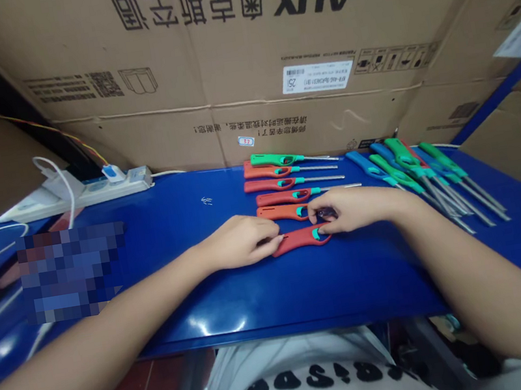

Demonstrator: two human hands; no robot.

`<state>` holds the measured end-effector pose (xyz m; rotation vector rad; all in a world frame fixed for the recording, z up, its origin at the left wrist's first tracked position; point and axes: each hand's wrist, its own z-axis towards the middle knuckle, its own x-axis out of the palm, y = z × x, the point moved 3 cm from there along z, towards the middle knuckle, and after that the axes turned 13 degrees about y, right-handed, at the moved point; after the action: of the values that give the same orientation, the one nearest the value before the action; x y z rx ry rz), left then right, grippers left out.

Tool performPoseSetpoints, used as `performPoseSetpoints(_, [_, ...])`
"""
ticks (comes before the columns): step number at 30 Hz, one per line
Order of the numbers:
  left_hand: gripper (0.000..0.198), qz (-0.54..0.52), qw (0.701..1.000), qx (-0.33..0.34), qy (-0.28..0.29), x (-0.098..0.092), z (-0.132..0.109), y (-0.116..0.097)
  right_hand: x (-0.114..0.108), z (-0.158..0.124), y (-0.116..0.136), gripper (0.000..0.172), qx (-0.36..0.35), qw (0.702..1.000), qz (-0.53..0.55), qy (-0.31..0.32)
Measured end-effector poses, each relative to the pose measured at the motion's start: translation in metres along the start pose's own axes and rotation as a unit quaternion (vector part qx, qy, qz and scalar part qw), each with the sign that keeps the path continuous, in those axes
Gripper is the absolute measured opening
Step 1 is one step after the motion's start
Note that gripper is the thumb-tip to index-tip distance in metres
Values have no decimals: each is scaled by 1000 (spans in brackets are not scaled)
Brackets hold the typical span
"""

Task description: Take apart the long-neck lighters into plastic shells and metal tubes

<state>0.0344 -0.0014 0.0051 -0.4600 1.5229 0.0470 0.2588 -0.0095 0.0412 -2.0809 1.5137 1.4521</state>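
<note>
Nearest to me on the blue table lies a red gas lighter [295, 240] with a teal trigger, its handle pointing left. My left hand [243, 240] is closed on the butt of that handle, thumb and fingertips at its end. At the trigger end, my right hand [354, 205] grips the same lighter with curled fingers and covers its metal tube. A small dark thing [326, 212] shows inside the curl of the right fingers; I cannot make out its kind. Just beyond, an orange lighter [280, 211] lies parallel, partly behind both hands.
Beyond it, red, orange and green lighters [271, 184] lie in a row. A pile of blue, green and red lighters [414, 167] is at right. Small thin pieces [206, 200] lie left of the row. A power strip [92, 192] and cardboard wall [220, 63] stand behind.
</note>
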Motion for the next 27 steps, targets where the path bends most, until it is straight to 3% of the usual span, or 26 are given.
performPoseSetpoints(3, [40, -18, 997, -61, -51, -8, -3, 11, 0, 0, 1, 11, -6, 1000, 9, 6])
performPoseSetpoints(5, [41, 6, 982, -171, -84, -18, -8, 26, -3, -3, -3, 13, -5, 1000, 22, -6])
performPoseSetpoints(7, [41, 46, 944, -318, -79, -30, -18, 47, -10, -10, -11, 20, 0, 998, 36, -44])
performPoseSetpoints(9, [41, 69, 890, -450, -33, -38, -30, 70, -19, -19, -25, 26, 23, 994, 41, -103])
performPoseSetpoints(11, [44, 65, 846, -530, 2, -42, -42, 89, -30, -29, -46, 27, 73, 981, 26, -176])
performPoseSetpoints(13, [47, 53, 826, -562, 15, -42, -50, 103, -38, -39, -74, 23, 149, 959, -5, -242])
performPoseSetpoints(16, [47, 32, 821, -570, 32, -39, -55, 114, -41, -55, -119, 21, 260, 913, -34, -314])
performPoseSetpoints(21, [46, 15, 830, -557, 39, -37, -56, 118, -24, -85, -165, 31, 245, 870, -37, -426])
performPoseSetpoints(25, [47, 13, 831, -554, 37, -38, -57, 119, -12, -95, -176, 36, 244, 868, 17, -433])
performPoseSetpoints(27, [48, 16, 829, -558, 31, -40, -58, 118, -14, -92, -178, 36, 287, 861, 49, -418])
